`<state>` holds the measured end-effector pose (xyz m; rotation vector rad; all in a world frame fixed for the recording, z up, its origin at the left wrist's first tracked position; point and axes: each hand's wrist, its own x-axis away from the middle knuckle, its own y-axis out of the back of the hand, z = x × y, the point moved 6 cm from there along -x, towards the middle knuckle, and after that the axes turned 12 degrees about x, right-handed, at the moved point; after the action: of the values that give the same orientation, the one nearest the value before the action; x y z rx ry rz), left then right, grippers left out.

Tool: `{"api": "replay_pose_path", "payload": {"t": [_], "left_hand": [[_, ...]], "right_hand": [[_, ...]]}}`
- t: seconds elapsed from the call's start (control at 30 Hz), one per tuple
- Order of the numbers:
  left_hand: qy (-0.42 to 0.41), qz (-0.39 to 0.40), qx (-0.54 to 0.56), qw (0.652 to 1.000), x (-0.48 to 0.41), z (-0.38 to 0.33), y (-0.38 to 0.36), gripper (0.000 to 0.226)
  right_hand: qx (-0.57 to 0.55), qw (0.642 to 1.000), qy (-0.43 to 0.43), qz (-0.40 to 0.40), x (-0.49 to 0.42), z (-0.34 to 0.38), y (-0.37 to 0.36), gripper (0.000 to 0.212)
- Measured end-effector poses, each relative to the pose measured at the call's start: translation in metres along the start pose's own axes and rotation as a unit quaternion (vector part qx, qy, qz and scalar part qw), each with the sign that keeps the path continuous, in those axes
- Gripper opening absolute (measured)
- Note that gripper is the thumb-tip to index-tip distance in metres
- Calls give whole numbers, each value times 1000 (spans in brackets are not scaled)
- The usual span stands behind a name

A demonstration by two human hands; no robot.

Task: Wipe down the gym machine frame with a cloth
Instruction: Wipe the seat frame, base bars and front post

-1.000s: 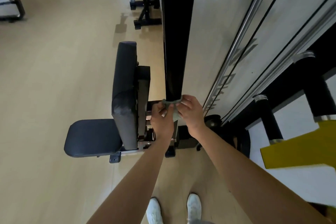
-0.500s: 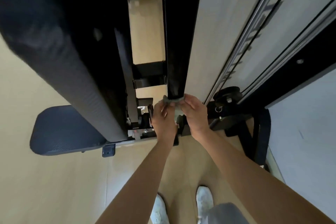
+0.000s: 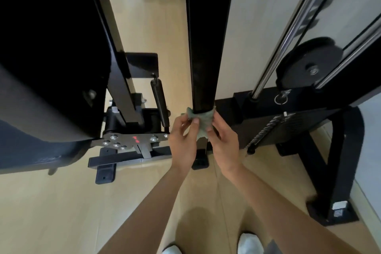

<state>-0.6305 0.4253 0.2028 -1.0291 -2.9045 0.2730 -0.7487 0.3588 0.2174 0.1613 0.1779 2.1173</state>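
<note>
A black upright post (image 3: 203, 47) of the gym machine frame runs down the middle of the view. A small grey-green cloth (image 3: 201, 121) is wrapped around the post low down, near its base. My left hand (image 3: 182, 140) pinches the cloth's left end and my right hand (image 3: 223, 142) grips its right end, one hand on each side of the post. Part of the cloth hangs between my hands. Both forearms reach up from the bottom of the view.
A black padded seat back (image 3: 47, 57) looms close at the left above its bolted bracket (image 3: 127, 140). Chrome guide rods (image 3: 288, 33), a black pulley (image 3: 309, 64) and the black base leg (image 3: 340, 161) stand at the right. My white shoes (image 3: 250, 244) are on the wooden floor.
The view has dropped lower and closer to the floor, so the seat back fills the left. My hands have slid the cloth further down the post toward its base.
</note>
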Motion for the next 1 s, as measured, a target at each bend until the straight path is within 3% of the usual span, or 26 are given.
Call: {"api": "replay_pose_path", "payload": {"t": [0.17,0.4,0.53,0.67,0.8,1.0], "left_hand": [[-7,27,4,1000,2,79,17,11],[24,0,-6,1000,13,199,38,8],[18,-10,-35,999,10,232,39,15],[10,8,-75,997,11,249,37,14],[86,21,-115,989,11,282,46,12],[223,81,-147,960,10,313,57,23]], "right_hand": [[32,999,-27,2,3,-98,-19,55],[102,991,-89,-20,-13,-226,-43,42],[152,981,-121,-23,-27,-259,-49,38],[126,984,-125,-23,-29,-267,-57,34],[128,979,-160,-11,-26,-290,-65,18],[80,965,-248,20,-25,-318,-63,23]]}}
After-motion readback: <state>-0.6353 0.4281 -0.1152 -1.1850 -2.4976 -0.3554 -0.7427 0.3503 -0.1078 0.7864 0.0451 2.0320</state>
